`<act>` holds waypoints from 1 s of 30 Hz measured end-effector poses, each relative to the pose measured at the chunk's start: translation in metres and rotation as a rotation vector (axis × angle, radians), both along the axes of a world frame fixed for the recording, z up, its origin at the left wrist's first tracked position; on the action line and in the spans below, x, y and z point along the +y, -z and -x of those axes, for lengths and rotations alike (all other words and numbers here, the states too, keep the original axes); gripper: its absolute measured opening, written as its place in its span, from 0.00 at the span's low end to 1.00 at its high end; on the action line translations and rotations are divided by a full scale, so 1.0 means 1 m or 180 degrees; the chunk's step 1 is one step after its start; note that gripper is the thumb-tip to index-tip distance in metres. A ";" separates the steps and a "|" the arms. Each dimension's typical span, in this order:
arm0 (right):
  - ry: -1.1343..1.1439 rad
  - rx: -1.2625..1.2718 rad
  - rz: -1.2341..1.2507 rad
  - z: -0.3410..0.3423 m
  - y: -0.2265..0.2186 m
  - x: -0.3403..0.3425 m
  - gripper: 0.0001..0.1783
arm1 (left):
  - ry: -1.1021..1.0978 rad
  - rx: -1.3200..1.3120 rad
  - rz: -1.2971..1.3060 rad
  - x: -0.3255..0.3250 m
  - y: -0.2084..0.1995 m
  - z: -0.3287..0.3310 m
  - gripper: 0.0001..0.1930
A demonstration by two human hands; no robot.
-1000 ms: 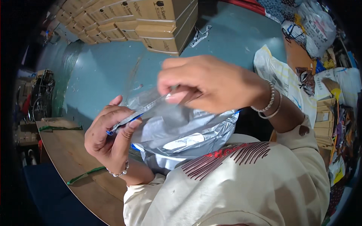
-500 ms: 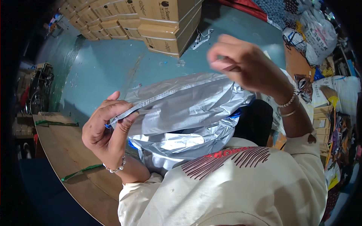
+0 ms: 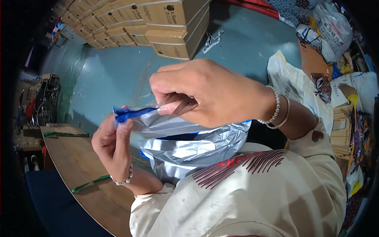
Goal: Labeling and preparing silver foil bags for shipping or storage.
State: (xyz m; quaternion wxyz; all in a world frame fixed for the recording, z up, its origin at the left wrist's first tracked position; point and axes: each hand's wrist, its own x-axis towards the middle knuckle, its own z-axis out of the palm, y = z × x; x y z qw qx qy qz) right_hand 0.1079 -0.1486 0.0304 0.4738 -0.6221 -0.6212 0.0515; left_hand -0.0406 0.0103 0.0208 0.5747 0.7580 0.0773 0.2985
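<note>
A thin sheet [image 3: 189, 152], silver on one face and blue on the other, lies crumpled in folds in front of my body. My left hand [image 3: 108, 138] pinches its edge between thumb and fingers, where a strip of the blue face [image 3: 132, 114] shows. Just to the right of that grip, my right hand [image 3: 221, 93] is closed, with its fingertips on the same edge. Something thin and greyish [image 3: 182, 106] shows blurred inside the curled right fingers; I cannot make out what it is. The right hand covers much of the sheet's upper part.
Cardboard boxes [image 3: 166, 33] are stacked at the back left on the blue-green floor [image 3: 110, 73]. A wooden board [image 3: 79, 162] with green straps stands at my left. White woven sacks [image 3: 290, 77] and bundled goods line the right side. A dark wheeled thing [image 3: 45, 96] is at far left.
My right hand has swung left and down, from above the sheet's right end to beside my left hand. The held edge has turned, so its blue face now shows there.
</note>
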 end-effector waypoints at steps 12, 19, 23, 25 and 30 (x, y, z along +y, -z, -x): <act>0.0085 0.0232 -0.0582 -0.003 0.004 0.000 0.08 | 0.0240 -0.0348 -0.0820 0.010 0.011 -0.009 0.13; -0.0496 0.2868 0.0006 -0.012 -0.010 -0.017 0.04 | -0.0106 -0.0375 -0.0590 0.011 0.014 -0.008 0.11; -0.0778 0.3340 0.0059 -0.018 -0.012 -0.023 0.04 | -0.0160 -0.0361 -0.0519 0.013 0.014 -0.006 0.09; -0.0151 0.1561 0.0176 -0.014 -0.007 -0.024 0.04 | -0.0046 -0.0356 -0.0571 0.012 0.014 -0.005 0.09; 0.0683 -0.0904 0.0241 -0.012 -0.001 -0.029 0.06 | 0.0175 -0.0365 -0.0650 0.013 0.014 -0.007 0.08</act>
